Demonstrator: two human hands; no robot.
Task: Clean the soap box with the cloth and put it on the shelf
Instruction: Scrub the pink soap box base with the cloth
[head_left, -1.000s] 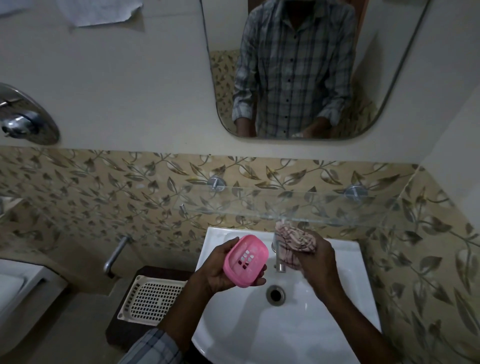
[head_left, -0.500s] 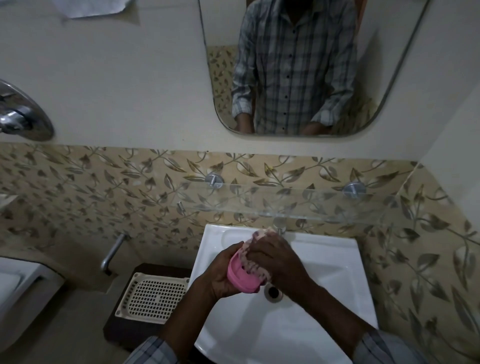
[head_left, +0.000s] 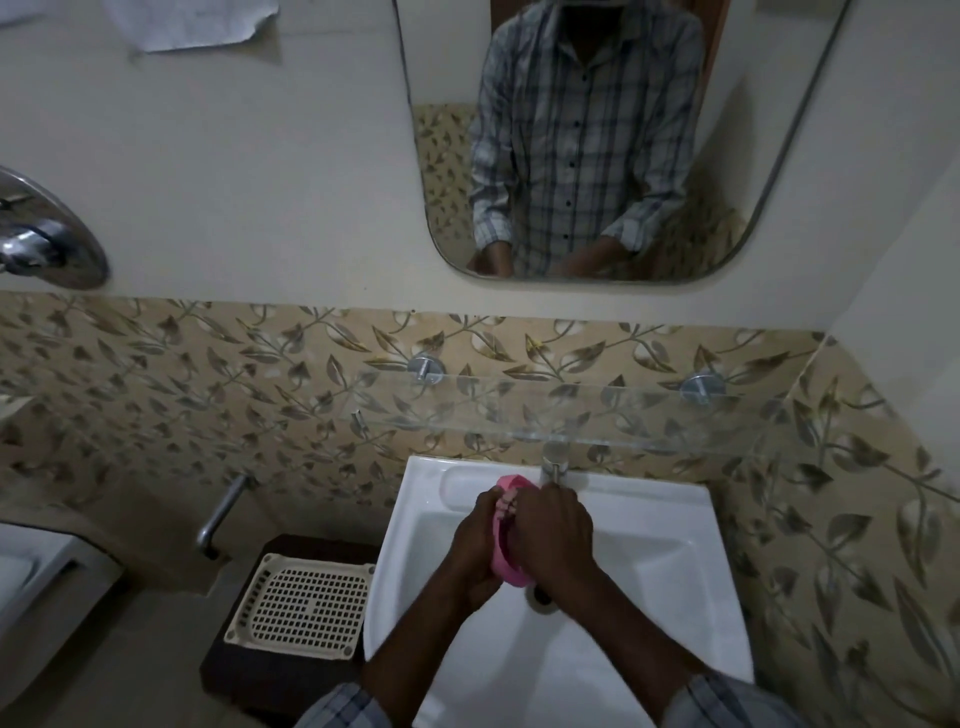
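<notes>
Together, left hand (head_left: 475, 545) gripped the pink plastic soap box (head_left: 503, 551) while right hand (head_left: 553, 540) pressed the striped cloth (head_left: 505, 505) against it above the white ceramic sink (head_left: 649, 571).

Soap box (head_left: 503, 551) mostly hidden between left hand (head_left: 470, 551) and right hand (head_left: 556, 540); cloth (head_left: 505, 506) barely visible. Drain (head_left: 541, 597) half covered.

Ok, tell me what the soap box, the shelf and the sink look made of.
Soap box: pink, opaque, thin-walled, likely moulded plastic. Shelf: clear glass or acrylic, the leaf tiles show through it; metal-looking wall pegs. Sink: glossy white, probably glazed ceramic.
</notes>
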